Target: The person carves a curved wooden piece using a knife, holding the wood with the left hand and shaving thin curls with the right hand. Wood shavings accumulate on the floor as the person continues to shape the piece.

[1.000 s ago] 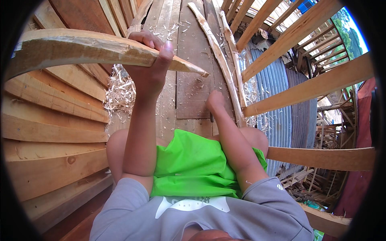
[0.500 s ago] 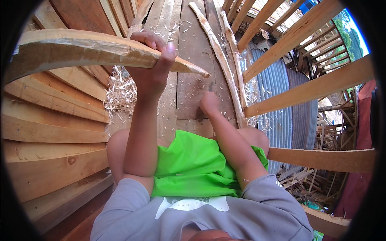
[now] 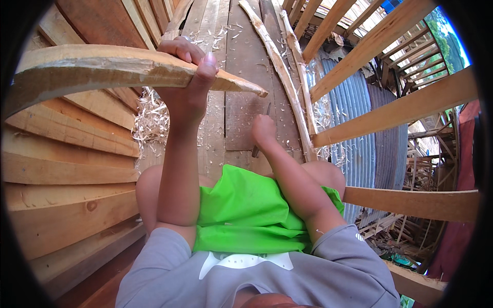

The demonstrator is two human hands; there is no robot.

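Observation:
My left hand (image 3: pixel 186 98) is wrapped round a long piece of wood (image 3: pixel 113 65), thumb over the near side. The wood reaches in from the left, raised above the floor, and its right end is cut to a ragged taper. Its outer surface looks rough and pale where it has been shaved. Below and to the right of that tapered tip, my right hand (image 3: pixel 264 130) is closed round a knife (image 3: pixel 268 108). The narrow blade points away from me, apart from the wood, and the handle's end shows under my fist.
Two peeled poles (image 3: pixel 277 66) lie along the plank floor (image 3: pixel 246 120) ahead. Curled wood shavings (image 3: pixel 151 120) are heaped by the stacked boards (image 3: pixel 67 169) at left. A slatted wooden railing (image 3: pixel 395 115) stands at right, with corrugated metal sheets (image 3: pixel 349 102) beyond. Green cloth (image 3: pixel 246 205) covers my lap.
My left hand and the wood have shifted slightly left, the wood's left part a little lower. My right hand has turned, so the knife's handle end shows more.

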